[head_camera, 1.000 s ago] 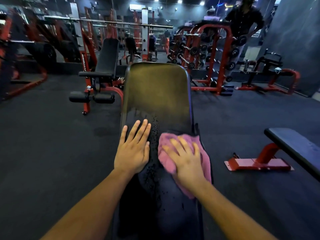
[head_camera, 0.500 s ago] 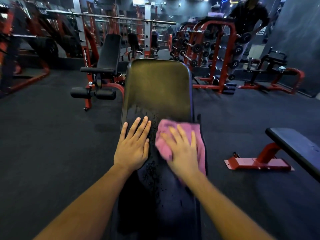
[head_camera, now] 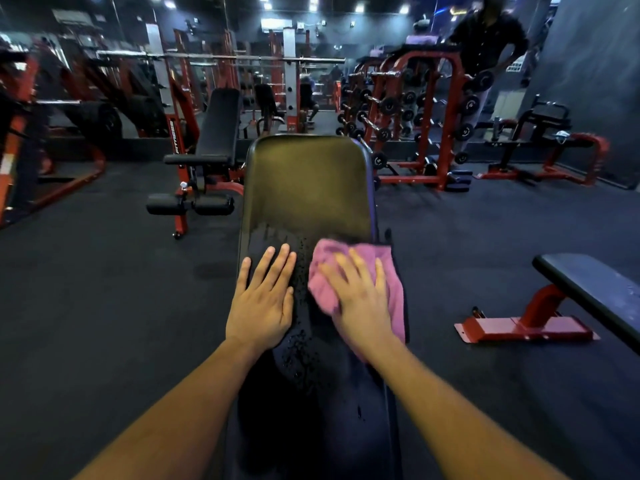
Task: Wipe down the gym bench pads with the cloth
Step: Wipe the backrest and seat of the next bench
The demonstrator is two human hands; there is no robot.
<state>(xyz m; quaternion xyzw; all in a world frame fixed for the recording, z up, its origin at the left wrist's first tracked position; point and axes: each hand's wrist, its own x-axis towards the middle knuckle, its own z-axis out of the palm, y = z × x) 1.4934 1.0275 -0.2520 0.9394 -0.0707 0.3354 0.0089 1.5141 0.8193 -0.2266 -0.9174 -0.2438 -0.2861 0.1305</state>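
Pink cloth (head_camera: 360, 271) has slid a little farther up the bench pad (head_camera: 304, 188) along its right edge, pressed flat under the right hand (head_camera: 360, 299), fingers straight and spread. The left hand (head_camera: 265, 299) has stayed flat near the left edge, bracing. Droplets remain between the two hands, so wiping seems far from finished. White lettering on a red frame (head_camera: 172, 136) behind is too blurred to read.
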